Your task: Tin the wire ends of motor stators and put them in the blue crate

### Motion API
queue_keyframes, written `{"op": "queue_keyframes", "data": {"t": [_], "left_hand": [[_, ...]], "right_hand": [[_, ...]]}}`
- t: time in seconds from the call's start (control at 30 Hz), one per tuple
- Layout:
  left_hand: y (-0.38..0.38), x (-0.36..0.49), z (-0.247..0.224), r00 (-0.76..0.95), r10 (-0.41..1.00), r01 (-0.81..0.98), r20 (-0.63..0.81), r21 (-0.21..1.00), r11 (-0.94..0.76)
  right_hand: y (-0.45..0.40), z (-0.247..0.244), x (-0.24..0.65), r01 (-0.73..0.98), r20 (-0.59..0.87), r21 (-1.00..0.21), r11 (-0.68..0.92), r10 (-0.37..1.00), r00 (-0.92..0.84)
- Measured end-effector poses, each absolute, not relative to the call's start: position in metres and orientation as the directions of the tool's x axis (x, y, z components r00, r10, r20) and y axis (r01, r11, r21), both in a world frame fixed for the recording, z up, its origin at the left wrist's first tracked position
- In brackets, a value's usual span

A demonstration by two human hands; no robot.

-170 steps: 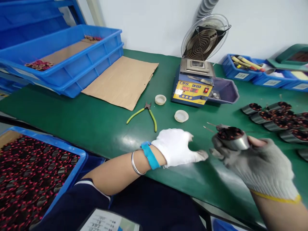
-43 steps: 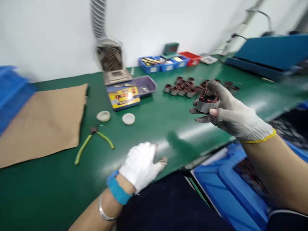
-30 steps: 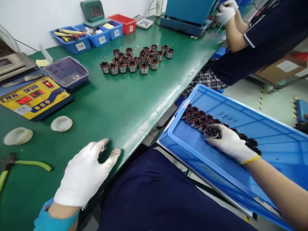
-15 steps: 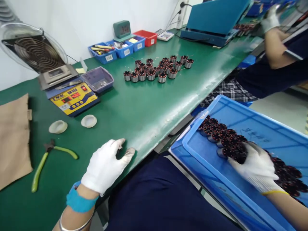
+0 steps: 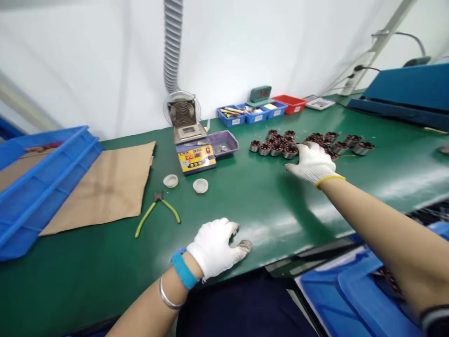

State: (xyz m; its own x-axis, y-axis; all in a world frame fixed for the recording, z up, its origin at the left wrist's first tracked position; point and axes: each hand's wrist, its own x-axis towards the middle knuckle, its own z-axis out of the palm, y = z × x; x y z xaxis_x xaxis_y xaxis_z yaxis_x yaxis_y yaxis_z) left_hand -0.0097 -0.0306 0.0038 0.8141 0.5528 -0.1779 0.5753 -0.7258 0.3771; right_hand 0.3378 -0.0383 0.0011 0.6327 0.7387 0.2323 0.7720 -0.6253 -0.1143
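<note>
Away from the big blue bin (image 5: 358, 299) has come the right hand (image 5: 312, 161), and now it is at the round parts (image 5: 275, 150) in a bunch on the bench (image 5: 245, 201); the left hand (image 5: 217, 248) stays on the near side. Big to small, that long bench is green, smooth and shiny. In the blue bin, which is hard plastic, a few dark parts peek out by the arm, so I think some of the work is done, and the bunch on the bench looks like what is left. Flat brown cardboard (image 5: 105, 192) lies at the left, dry and a bit torn at the edge. Both gloves are soft white cloth. The right fingers are spread, with the thumb apart, just beside the bunch; the left fingers are open too, with nothing in them. Each round part is a short shiny metal ring with dark reddish wire inside. Smaller still are two shallow white cups (image 5: 200, 186), round and dull.
</note>
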Motion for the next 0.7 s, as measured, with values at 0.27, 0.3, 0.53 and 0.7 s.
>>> {"op": "queue_keyframes", "data": {"t": [0.27, 0.3, 0.53, 0.7], "left_hand": [[-0.029, -0.009, 0.005, 0.803, 0.569, 0.574, -0.177, 0.486, -0.659], [-0.029, -0.008, 0.004, 0.78, 0.603, 0.577, -0.167, 0.565, -0.59], [-0.026, 0.003, -0.007, 0.693, 0.606, 0.146, -0.391, 0.899, 0.412], [-0.023, 0.004, -0.008, 0.545, 0.702, 0.012, -0.459, 0.841, 0.541]], "right_hand": [[-0.011, -0.011, 0.34, 0.749, 0.219, -0.1, -0.655, 0.72, 0.659], [-0.02, -0.013, 0.332, 0.78, 0.216, -0.104, -0.617, 0.752, 0.623], [-0.069, -0.016, 0.213, 0.962, 0.24, -0.272, 0.025, 0.97, 0.042], [-0.057, 0.012, 0.174, 0.813, 0.35, -0.481, 0.329, 0.922, -0.166]]}}
